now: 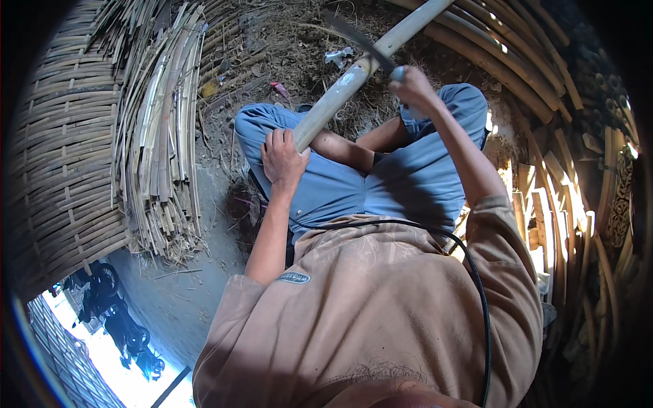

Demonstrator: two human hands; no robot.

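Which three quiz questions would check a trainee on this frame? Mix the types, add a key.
1. Which hand grips the long dark-bladed knife?
2. True or false: the flat woven bamboo panel lies to the left of the bundle of thin, split bamboo strips.
3. Where on the long, pale, round bamboo pole is the bare left hand?
A) At the far end
B) Midway along it
C) At the end nearest the person's body

Key:
1. The right hand
2. True
3. C
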